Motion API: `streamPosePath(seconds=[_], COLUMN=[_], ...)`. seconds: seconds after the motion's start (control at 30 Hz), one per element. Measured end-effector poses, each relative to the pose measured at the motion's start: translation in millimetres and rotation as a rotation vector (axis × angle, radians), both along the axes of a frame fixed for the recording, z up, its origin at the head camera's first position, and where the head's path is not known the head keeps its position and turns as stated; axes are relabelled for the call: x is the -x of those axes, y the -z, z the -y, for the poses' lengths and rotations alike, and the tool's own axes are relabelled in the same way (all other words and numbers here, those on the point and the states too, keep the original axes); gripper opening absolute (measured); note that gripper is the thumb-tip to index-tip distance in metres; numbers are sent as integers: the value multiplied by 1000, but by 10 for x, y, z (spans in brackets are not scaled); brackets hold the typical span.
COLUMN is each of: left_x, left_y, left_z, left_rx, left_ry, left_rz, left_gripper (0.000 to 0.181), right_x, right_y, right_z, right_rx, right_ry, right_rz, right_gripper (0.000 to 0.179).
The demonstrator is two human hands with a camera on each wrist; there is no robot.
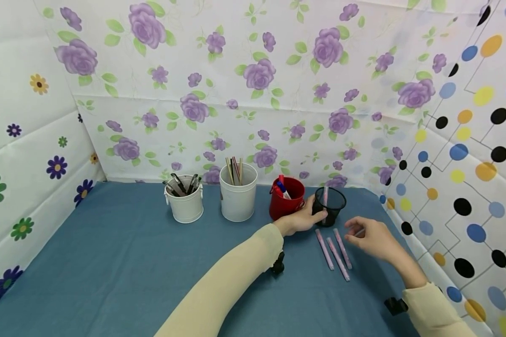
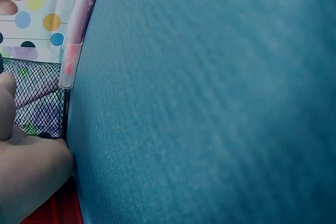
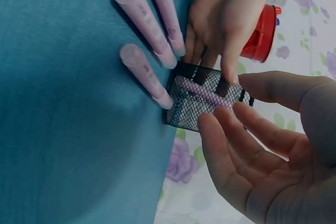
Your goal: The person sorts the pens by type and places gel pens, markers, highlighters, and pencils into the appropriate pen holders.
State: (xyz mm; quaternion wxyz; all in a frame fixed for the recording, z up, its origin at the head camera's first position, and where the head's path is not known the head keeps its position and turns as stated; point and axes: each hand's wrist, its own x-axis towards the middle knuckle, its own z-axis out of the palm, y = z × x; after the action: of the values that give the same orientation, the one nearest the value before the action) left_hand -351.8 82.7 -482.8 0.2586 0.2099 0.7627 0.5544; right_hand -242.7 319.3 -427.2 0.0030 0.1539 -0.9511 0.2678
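My left hand (image 1: 300,219) grips a black mesh pen cup (image 1: 334,215), the thumb on the near side of its wall. One pink marker (image 1: 325,196) stands upright in that cup. On the cloth in front lie three more pink markers (image 1: 338,259), roughly side by side; a clear cap over a pink tip shows on a marker (image 2: 72,51) in the left wrist view. To the right of the markers, my right hand (image 1: 373,238) hovers with loosely bent fingers and holds nothing. In the right wrist view its fingers (image 3: 226,161) appear in front of the mesh cup.
Left of the mesh cup stands a red bucket (image 1: 278,210) with red and blue markers. Farther left are a tall white bucket (image 1: 238,203) with thin sticks and a small white bucket (image 1: 187,209) with black pens. A blue cloth (image 1: 122,262) covers the table; patterned sheets surround it.
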Motion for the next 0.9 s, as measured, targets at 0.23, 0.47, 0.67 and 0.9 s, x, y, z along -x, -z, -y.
streamPosePath(seconds=[0.23,0.47,0.67,0.9], left_x=[63,40,44,86], left_y=[75,55,65,110], left_z=[-48,-47,-39,-68], left_rx=[18,28,41,41], left_ry=[-21,-27,-25,-32], left_rz=[10,-5,4,10], left_gripper=[84,83,85,86], right_x=[-80,-136,-138,-118], right_y=[111,198,290,331], right_z=[88,222,319,439], right_rx=[-22,-25,-28,-93], right_ry=[-3,-27,-32,-15], right_rz=[23,61,72,57], right_gripper=[26,23,19,21])
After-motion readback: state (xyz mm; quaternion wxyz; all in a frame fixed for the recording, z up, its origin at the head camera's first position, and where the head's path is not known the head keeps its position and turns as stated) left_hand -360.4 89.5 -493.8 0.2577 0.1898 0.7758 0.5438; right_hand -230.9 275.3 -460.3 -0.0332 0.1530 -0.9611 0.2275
